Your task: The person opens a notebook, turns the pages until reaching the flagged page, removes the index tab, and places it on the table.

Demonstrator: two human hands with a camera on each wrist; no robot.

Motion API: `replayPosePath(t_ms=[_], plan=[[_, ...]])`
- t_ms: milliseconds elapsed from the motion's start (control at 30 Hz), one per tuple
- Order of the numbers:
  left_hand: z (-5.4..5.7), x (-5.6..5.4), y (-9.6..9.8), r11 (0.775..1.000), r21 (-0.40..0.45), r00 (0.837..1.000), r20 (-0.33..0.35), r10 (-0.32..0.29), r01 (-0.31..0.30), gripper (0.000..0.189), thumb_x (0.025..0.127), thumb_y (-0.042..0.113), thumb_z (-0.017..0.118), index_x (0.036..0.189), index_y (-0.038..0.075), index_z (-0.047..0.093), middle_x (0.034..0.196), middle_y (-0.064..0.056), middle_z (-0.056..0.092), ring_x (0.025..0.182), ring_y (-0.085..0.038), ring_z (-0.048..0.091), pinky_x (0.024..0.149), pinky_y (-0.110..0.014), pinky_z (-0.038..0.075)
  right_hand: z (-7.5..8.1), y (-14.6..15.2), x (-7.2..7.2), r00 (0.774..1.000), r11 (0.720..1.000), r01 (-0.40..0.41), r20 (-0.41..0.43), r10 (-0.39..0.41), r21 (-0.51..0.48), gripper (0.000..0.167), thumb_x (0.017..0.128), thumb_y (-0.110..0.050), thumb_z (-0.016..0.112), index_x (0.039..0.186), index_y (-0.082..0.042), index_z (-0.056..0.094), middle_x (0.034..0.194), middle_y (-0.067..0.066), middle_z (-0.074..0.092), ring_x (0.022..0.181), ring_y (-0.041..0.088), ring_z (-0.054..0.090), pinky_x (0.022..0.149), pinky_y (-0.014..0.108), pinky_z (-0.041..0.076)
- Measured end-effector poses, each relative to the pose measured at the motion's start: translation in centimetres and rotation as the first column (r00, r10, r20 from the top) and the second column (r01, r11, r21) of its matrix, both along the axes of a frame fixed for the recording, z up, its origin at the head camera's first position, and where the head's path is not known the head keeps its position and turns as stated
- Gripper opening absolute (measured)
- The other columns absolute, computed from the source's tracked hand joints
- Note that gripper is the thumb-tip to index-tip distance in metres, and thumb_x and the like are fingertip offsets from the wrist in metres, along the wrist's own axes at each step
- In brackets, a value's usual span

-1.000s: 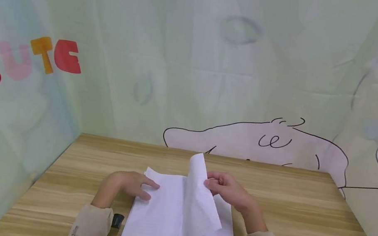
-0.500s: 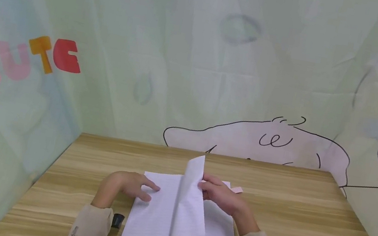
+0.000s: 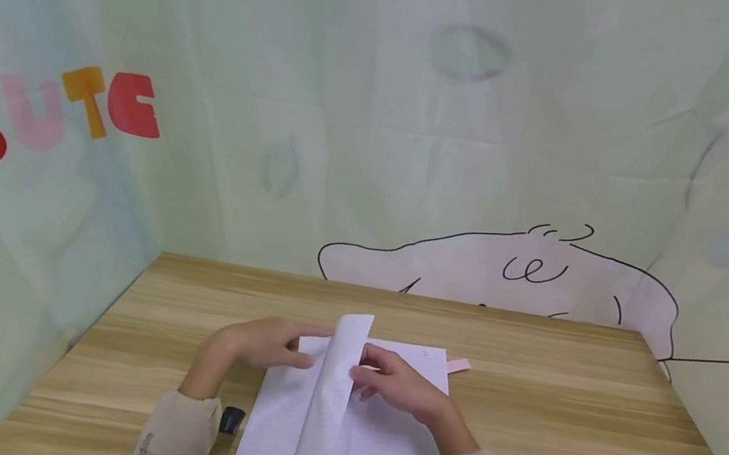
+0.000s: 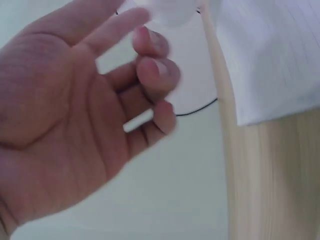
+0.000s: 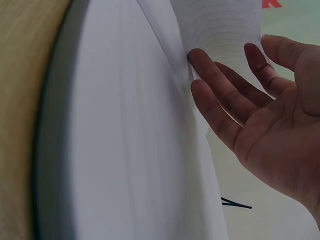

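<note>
An open notebook (image 3: 393, 440) with lined white pages lies flat on the wooden table. One page (image 3: 331, 400) stands raised and curved near the middle, leaning to the left. My right hand (image 3: 405, 388) pinches the right edge of this page between thumb and index finger; its other fingers spread loosely in the right wrist view. Over the upper left part of the notebook is my left hand (image 3: 262, 341), index finger reaching toward the raised page and partly hidden behind it. In the left wrist view, the left hand's other fingers (image 4: 155, 75) are loosely bent and hold nothing.
A pink tab (image 3: 459, 366) sticks out at the notebook's upper right. Black wrist straps (image 3: 231, 420) sit at both sleeves. The wooden table (image 3: 592, 430) meets a printed curtain (image 3: 245, 117) at its back and sides.
My right hand has carried the page leftward past the notebook's middle, uncovering the right page and the pink tab. My left hand has lifted from the left page and shifted slightly up and right.
</note>
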State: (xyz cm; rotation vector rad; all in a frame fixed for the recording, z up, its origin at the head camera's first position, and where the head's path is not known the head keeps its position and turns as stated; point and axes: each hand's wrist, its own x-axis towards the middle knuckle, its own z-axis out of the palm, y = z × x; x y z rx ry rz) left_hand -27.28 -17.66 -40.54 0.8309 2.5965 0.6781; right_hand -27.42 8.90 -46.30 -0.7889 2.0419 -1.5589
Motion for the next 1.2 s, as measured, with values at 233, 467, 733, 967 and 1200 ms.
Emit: replayPosePath(t_ms=[233, 467, 733, 967, 1200], plan=[[0.5, 0.2, 1.9, 0.989, 0.105, 0.991, -0.1, -0.092, 0.102, 0.056, 0.101, 0.033, 0.06, 0.154, 0.025, 0.042, 0.071, 0.007, 0.047, 0.068, -0.007, 0.046, 0.066, -0.027, 0.043, -0.6, -0.6, 0.1, 1.0, 1.0, -0.008, -0.026, 0.008, 0.001, 0.02, 0.102, -0.017, 0.056, 0.116, -0.003, 0.058, 0.11, 0.009, 0.065, 0.094, 0.023, 0.067, 0.078, 0.036, 0.054], [0.3, 0.1, 2.6, 0.976, 0.091, 0.977, -0.101, -0.19, 0.2, 0.048, 0.102, 0.025, 0.06, 0.148, 0.014, 0.051, 0.073, 0.007, 0.051, 0.067, -0.006, 0.047, 0.067, -0.026, 0.044, -0.7, -0.7, 0.1, 0.997, 0.998, -0.064, -0.049, 0.064, 0.01, 0.033, 0.103, -0.018, 0.055, 0.135, -0.01, 0.057, 0.128, 0.013, 0.063, 0.094, 0.023, 0.071, 0.078, 0.034, 0.054], [0.2, 0.2, 2.1, 0.986, 0.036, 0.986, -0.04, -0.159, 0.161, 0.043, 0.1, 0.024, 0.063, 0.142, 0.014, 0.059, 0.063, 0.01, 0.038, 0.06, -0.003, 0.038, 0.06, -0.023, 0.036, -0.1, 0.4, -0.2, 0.982, 0.99, -0.082, -0.159, 0.1, 0.118, 0.033, 0.103, -0.015, 0.055, 0.134, -0.009, 0.063, 0.112, 0.008, 0.071, 0.084, 0.019, 0.07, 0.076, 0.031, 0.054], [0.3, 0.2, 1.6, 0.991, 0.017, 0.992, -0.011, -0.129, 0.13, 0.043, 0.097, 0.021, 0.067, 0.139, 0.014, 0.061, 0.061, 0.01, 0.033, 0.058, -0.004, 0.033, 0.058, -0.022, 0.032, -0.1, 1.8, -1.1, 0.959, 0.971, -0.002, -0.276, 0.07, 0.24, 0.036, 0.099, -0.012, 0.061, 0.135, -0.01, 0.063, 0.085, -0.001, 0.071, 0.067, 0.014, 0.063, 0.064, 0.025, 0.049], [0.3, 0.3, 1.5, 0.997, -0.023, 0.997, 0.01, -0.073, 0.074, 0.044, 0.095, 0.023, 0.069, 0.138, 0.015, 0.062, 0.068, 0.006, 0.04, 0.065, -0.009, 0.039, 0.062, -0.026, 0.035, 0.0, 4.0, -1.7, 0.913, 0.939, 0.104, -0.406, 0.04, 0.328, 0.039, 0.095, -0.007, 0.064, 0.134, -0.006, 0.063, 0.077, -0.004, 0.065, 0.061, 0.008, 0.057, 0.058, 0.024, 0.046]])
